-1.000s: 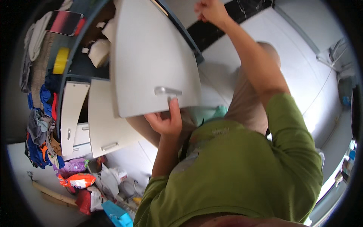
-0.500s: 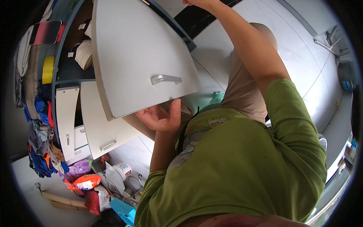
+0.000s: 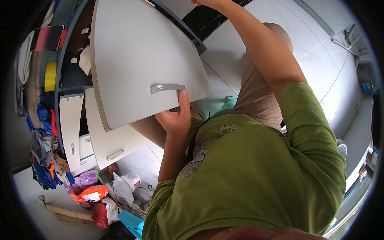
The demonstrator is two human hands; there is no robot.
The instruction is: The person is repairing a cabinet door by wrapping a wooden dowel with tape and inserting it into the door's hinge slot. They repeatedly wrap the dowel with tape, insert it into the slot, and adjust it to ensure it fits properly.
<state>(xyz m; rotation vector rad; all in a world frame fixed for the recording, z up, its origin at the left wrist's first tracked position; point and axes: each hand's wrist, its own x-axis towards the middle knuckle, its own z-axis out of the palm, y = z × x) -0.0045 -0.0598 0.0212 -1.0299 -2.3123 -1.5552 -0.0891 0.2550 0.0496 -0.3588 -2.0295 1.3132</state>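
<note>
A large pale grey cabinet door [image 3: 136, 60] stands swung out in front of me, with a silver bar handle [image 3: 166, 88] on its face. My left hand [image 3: 176, 118] is closed on the door's near edge. Its thumb lies on the face by the handle's right end, while the fingers are hidden behind the panel. My right hand [image 3: 200, 2] reaches to the top edge of the view, past the far side of the door. Only a little of it shows, and its fingers are mostly cut off.
Rolled white cloth [image 3: 85, 60] lies inside the dark cabinet. Another open door [image 3: 114, 136] hangs nearby. On top of the cabinet are a phone [image 3: 47, 38], a yellow tape roll [image 3: 51, 76] and heaped clothes [image 3: 44, 144]. An orange bag [image 3: 94, 194] and other bags crowd the lower left.
The door has shifted slightly left, covering more of the white cloth rolls. My left hand has moved a little up, its thumb now on the door face by the handle.
</note>
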